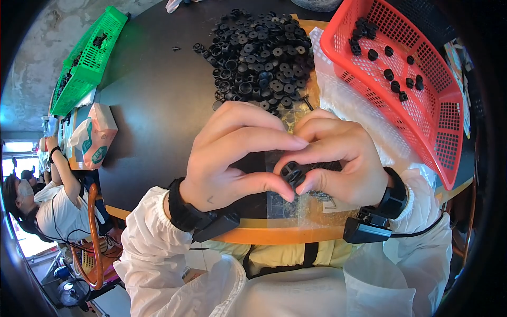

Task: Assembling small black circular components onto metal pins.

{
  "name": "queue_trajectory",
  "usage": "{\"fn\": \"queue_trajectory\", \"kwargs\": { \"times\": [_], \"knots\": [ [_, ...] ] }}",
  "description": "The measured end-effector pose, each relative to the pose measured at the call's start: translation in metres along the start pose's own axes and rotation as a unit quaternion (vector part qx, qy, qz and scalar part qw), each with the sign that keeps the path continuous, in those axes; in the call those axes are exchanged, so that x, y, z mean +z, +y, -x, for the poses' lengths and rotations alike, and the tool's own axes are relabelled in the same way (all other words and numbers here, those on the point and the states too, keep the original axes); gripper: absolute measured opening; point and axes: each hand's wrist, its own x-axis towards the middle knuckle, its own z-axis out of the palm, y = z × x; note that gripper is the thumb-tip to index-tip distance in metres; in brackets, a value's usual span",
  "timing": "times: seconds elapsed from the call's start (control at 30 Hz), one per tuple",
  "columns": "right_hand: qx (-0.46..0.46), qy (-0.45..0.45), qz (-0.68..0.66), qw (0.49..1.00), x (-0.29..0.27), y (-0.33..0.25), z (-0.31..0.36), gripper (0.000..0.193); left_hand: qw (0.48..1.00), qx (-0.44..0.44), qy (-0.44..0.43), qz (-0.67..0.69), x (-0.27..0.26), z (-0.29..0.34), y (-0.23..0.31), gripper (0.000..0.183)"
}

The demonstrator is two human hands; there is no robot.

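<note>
While both our bare hands meet over the near edge of a dark table (pixel 153 100), a small round black part (pixel 291 171) sits between them, its slotted end turned up toward us. Our right hand (pixel 346 158) has it pinched between thumb and bent forefinger. Our left hand (pixel 224 158) curves in from the other side, its forefinger reaching over to the right forefinger and its thumb tip at the part's lower edge — whether that thumb presses on it, we cannot tell. Just beyond the fingers of both hands spreads a large heap of black parts (pixel 259 58), many of them round discs and cups with holes. Beneath the right hand, partly hidden by it, we find a clear plastic sheet (pixel 282 211) and some small, thin dark pieces (pixel 322 198). Beyond the right hand and to its right stands a red basket (pixel 434 127) holding scattered black pieces (pixel 395 86), with white wrapping (pixel 343 100) between it and the heap. Well to the left of the left hand is a tissue pack (pixel 104 132) and, farther beyond, a green basket (pixel 79 79) — dark pieces show inside. Lower and farther left of that hand, a co-worker (pixel 60 214) in a white top sits near a wooden chair (pixel 94 238).
</note>
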Motion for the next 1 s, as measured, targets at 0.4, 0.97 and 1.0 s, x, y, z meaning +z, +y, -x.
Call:
{"fn": "queue_trajectory", "kwargs": {
  "times": [0.4, 0.97, 1.0],
  "knots": [
    [0.0, 0.051, -0.104, 0.993, 0.009, -0.001, 0.007, 0.025, 0.989, 0.103, -0.079, -0.073, -0.004, 0.002, 0.007, 0.04],
    [-0.117, 0.191, 0.629, 0.745, -0.043, -0.053, -0.013, 0.032, 0.978, 0.097, 0.154, -0.107, -0.018, 0.013, -0.006, 0.036],
    [-0.102, 0.213, 0.681, 0.693, -0.047, -0.051, -0.016, 0.036, 0.976, 0.067, 0.183, -0.096, -0.02, 0.012, -0.009, 0.03]
  ]
}}
